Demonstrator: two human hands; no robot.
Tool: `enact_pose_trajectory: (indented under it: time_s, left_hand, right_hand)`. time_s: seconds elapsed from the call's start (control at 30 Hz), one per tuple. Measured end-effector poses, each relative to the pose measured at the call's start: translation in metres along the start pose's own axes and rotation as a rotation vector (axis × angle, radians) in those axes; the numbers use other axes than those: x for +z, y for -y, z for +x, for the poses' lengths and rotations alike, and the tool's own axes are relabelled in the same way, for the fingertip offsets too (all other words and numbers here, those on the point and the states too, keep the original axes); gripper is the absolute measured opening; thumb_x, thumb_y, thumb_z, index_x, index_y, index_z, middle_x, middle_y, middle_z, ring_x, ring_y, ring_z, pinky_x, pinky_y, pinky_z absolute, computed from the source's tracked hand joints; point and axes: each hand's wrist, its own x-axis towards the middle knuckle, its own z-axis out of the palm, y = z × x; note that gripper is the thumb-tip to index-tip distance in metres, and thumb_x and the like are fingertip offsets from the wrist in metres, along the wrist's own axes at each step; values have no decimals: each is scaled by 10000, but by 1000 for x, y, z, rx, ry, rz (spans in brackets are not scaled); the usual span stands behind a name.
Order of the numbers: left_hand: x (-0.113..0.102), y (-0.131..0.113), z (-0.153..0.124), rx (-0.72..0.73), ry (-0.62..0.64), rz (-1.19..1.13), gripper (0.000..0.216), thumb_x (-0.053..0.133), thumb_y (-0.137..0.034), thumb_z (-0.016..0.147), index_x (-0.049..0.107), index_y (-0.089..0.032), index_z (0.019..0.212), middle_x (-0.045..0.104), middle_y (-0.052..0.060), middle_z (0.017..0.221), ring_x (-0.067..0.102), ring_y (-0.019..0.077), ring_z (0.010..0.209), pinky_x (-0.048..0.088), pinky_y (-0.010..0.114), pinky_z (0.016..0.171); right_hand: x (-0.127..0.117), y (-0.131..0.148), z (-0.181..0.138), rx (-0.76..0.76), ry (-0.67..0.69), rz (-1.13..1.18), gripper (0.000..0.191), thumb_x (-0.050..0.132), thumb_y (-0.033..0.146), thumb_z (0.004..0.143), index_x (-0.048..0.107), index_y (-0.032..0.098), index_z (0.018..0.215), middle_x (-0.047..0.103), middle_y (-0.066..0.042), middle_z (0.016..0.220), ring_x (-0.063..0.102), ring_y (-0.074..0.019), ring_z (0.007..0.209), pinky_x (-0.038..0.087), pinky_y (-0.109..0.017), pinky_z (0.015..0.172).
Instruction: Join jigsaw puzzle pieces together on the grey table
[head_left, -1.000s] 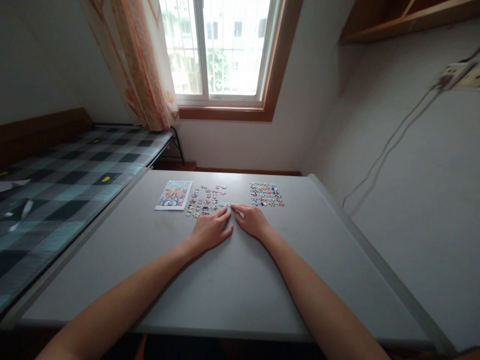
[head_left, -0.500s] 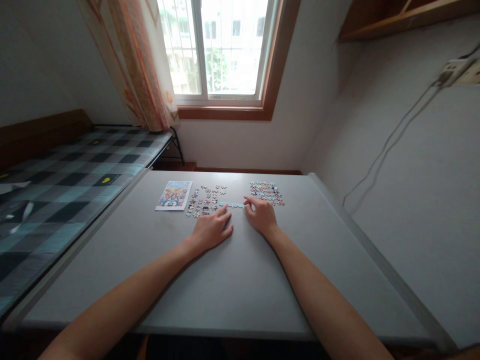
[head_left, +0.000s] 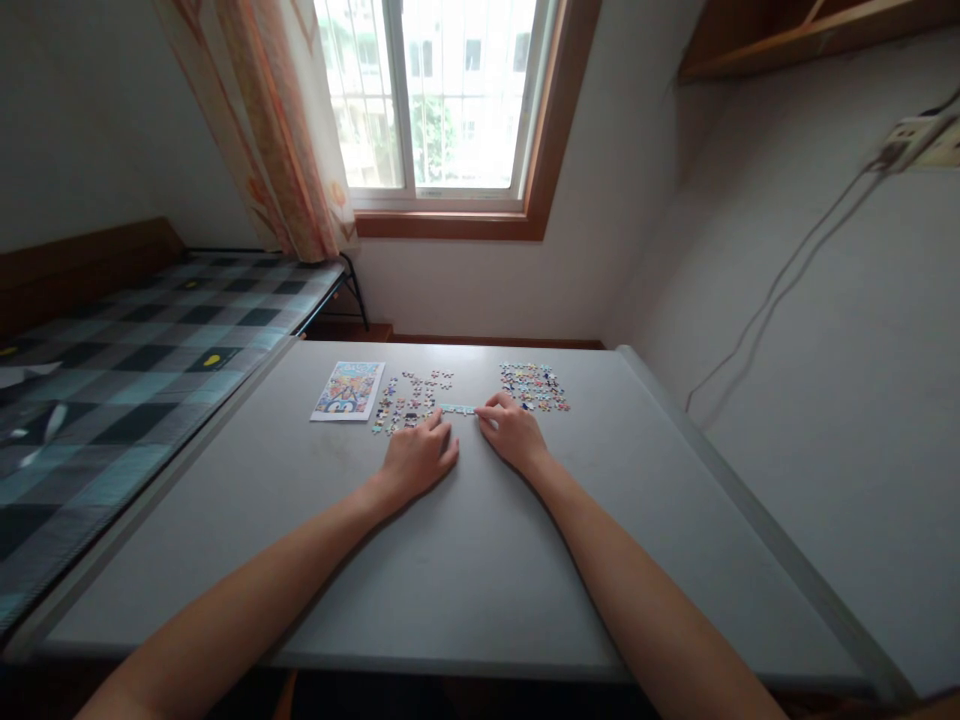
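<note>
Grey-white table, bearing: one printed picture sheet, far left; left batch of jigsaw pieces, just right of the sheet; right batch of jigsaw pieces, far right; pale-blue strip, lying between both hands. Left hand: fingers spread, index tip by the strip's left end. Right hand: fingertips at its right end; pinching or merely touching, I cannot tell. Against half a second ago, both hands sit further left.
</note>
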Motion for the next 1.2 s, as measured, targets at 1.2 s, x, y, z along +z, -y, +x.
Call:
enact_pose_trajectory:
  time_s: [1.2]
  left_hand:
    - [-2,1,1,55,44,-10,368,400,-409,887,520,-304,1219,426,29,1419,653,211,882,484,344,778]
  right_hand:
    - [10,-12,6,103,-151,201,243,493,129,794,710,165,898,605,-59,876,569,-141,751,455,-260,794]
